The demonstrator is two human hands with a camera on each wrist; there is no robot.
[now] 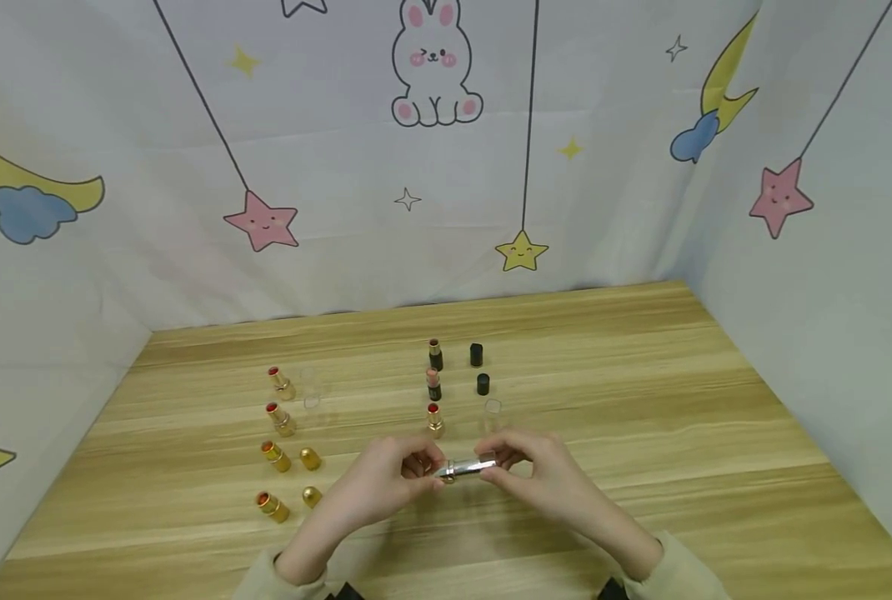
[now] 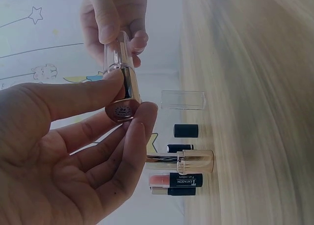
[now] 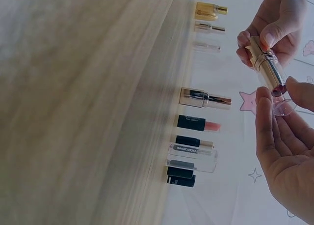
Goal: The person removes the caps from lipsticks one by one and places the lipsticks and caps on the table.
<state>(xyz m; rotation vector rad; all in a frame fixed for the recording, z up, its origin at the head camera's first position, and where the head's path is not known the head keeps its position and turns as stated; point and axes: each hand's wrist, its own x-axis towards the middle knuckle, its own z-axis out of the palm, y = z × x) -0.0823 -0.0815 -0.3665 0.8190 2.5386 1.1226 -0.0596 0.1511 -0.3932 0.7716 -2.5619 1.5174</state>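
Note:
Held sideways above the table's near middle is a gold lipstick (image 1: 463, 468) with a clear cap (image 3: 284, 106) around its dark red tip end. My left hand (image 1: 388, 482) pinches the gold base between thumb and fingers; a round label shows on the base's end in the left wrist view. At the other end, my right hand (image 1: 532, 468) pinches the clear cap by thumb and fingertips. Just beyond the hands stand a gold lipstick with a red tip (image 1: 434, 419) and another clear cap (image 1: 493, 408).
Behind stand a black-based pink lipstick (image 1: 433, 384), another black lipstick (image 1: 435, 356) and two black caps (image 1: 477, 355). To the left, several gold lipsticks (image 1: 275, 457) form a column, beside gold caps (image 1: 310, 458) and clear caps (image 1: 312, 392). A printed curtain (image 1: 356, 250) borders the wooden table (image 1: 641, 400).

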